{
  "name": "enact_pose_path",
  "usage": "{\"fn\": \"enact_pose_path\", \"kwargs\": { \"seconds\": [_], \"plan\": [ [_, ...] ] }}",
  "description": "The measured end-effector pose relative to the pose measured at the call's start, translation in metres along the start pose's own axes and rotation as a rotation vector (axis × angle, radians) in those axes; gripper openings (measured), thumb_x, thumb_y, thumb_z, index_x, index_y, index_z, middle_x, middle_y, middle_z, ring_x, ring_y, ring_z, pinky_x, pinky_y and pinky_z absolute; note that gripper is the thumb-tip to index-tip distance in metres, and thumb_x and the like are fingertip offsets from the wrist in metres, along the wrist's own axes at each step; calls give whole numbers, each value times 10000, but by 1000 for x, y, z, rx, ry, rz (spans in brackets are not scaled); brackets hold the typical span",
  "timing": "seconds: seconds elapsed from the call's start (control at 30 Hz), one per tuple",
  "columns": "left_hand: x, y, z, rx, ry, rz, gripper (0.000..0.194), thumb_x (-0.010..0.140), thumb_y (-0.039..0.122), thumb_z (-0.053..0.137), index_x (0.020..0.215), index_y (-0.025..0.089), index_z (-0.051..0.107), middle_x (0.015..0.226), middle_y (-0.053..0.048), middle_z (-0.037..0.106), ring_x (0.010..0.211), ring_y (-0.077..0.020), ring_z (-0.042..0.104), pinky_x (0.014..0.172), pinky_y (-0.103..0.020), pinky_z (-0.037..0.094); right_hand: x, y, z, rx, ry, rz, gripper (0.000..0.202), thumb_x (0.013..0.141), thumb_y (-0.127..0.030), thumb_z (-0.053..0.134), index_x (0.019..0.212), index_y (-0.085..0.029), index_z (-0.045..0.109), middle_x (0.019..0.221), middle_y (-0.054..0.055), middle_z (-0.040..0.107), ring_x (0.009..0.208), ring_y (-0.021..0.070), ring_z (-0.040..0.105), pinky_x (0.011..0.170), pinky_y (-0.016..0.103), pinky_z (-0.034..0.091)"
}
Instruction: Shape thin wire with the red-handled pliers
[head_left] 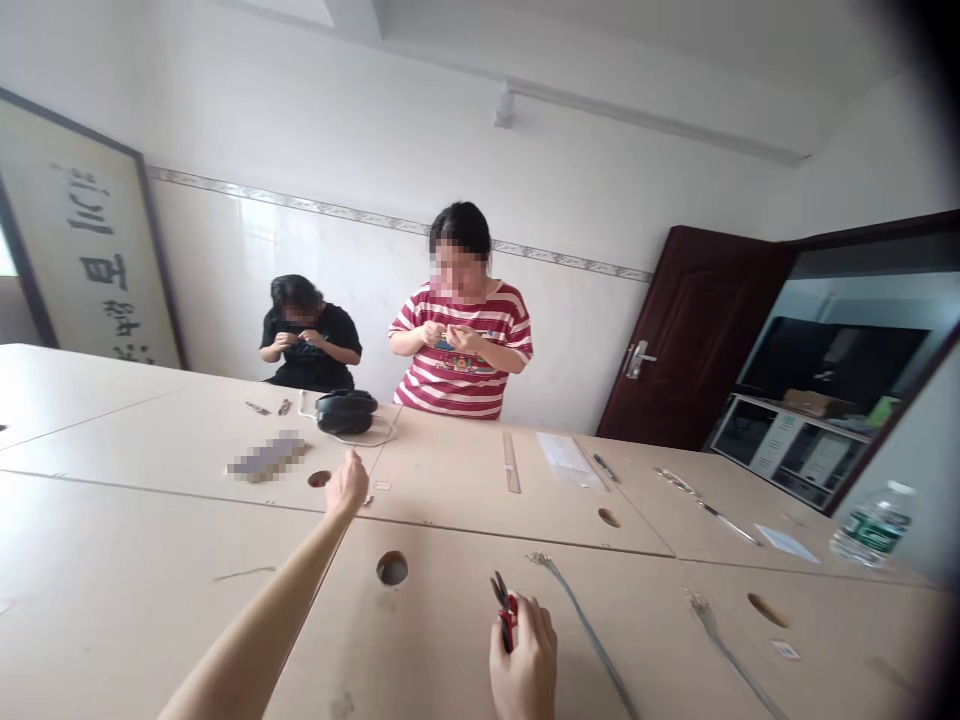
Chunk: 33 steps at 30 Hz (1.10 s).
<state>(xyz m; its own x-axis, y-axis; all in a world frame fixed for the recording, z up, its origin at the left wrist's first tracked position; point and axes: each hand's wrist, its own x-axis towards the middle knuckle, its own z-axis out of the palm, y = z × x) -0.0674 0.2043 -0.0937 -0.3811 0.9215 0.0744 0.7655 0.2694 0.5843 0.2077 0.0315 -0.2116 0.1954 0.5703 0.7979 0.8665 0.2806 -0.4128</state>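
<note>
My left hand (348, 486) is stretched far out over the table (450, 600), beside a round cable hole (318, 480). A small item (367, 500) lies by its right edge, too small to name. The fingers of this hand are mostly turned away from view. Closer to me, my right hand (526, 655) is wrapped round red-handled pliers (501, 598), whose dark jaws point up and away from me. To the right of the pliers lies a bundle of thin grey-green cords (581, 608) with small metallic bits at its far end.
Two people, one in a striped shirt (472, 340) and one in black (315, 350), sit or stand across the table. On the table are a black rounded object with a white cable (346, 411), a ruler (511, 462), a second cord bundle (709, 625) and a water bottle (876, 525).
</note>
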Motion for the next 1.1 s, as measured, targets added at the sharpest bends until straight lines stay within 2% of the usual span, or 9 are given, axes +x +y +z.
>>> {"fn": "enact_pose_path", "kwargs": {
  "seconds": [0.13,0.23,0.3,0.4,0.5,0.57,0.67,0.8,1.1],
  "plan": [
    [10,-40,-77,-113,99,-162,368,915,335,588,1237,159,556,1229,-106,585,1035,-233,609,860,-444,530,-5,4,4,44,-21,23,112,891,-230,482,939,-177,568,800,89,631,762,256,569,715,374,455],
    [-14,-33,-101,-260,117,-106,298,930,339,553,1150,142,590,1122,-90,635,949,-206,630,815,-398,531,2,-7,4,106,-25,79,107,895,-255,479,885,-187,562,775,77,615,743,246,555,703,362,449],
    [-47,-16,-103,-387,88,20,244,951,306,444,1012,139,613,957,-70,695,783,-175,638,697,-302,509,12,-26,0,161,-25,141,126,898,-278,475,847,-196,557,756,65,602,743,241,553,693,349,449],
    [-108,10,-104,-535,7,173,258,894,388,474,869,170,608,794,-25,693,541,-120,516,515,-241,397,34,-70,-14,295,-45,244,175,907,-328,469,845,-198,569,763,52,597,727,219,559,671,321,459],
    [-164,25,-115,-736,-160,266,299,846,460,517,828,173,598,643,15,613,475,-86,372,487,-221,309,58,-115,-36,448,-121,303,198,915,-351,477,886,-193,592,819,53,620,746,196,575,689,301,478],
    [-188,30,-126,-847,-276,280,318,844,481,530,827,169,591,610,35,555,474,-76,304,487,-219,255,71,-138,-54,518,-203,286,205,926,-354,477,923,-193,605,821,45,624,753,186,578,708,296,485],
    [-207,31,-140,-847,-407,322,316,861,484,532,808,175,574,563,54,486,490,-83,285,502,-230,225,81,-156,-78,601,-301,239,216,935,-368,484,960,-197,615,802,30,624,736,172,585,708,287,493],
    [-217,30,-147,-780,-501,379,318,871,480,530,780,180,577,537,49,478,513,-99,318,517,-240,236,86,-162,-100,663,-309,240,223,925,-387,524,997,-198,620,851,39,648,767,169,604,739,286,504],
    [-233,41,-141,-731,-611,443,337,877,459,530,697,174,531,520,48,475,500,-87,313,493,-239,242,92,-173,-121,706,-309,124,182,934,-351,518,987,-207,617,855,34,662,777,157,620,726,259,521]
  ]
}}
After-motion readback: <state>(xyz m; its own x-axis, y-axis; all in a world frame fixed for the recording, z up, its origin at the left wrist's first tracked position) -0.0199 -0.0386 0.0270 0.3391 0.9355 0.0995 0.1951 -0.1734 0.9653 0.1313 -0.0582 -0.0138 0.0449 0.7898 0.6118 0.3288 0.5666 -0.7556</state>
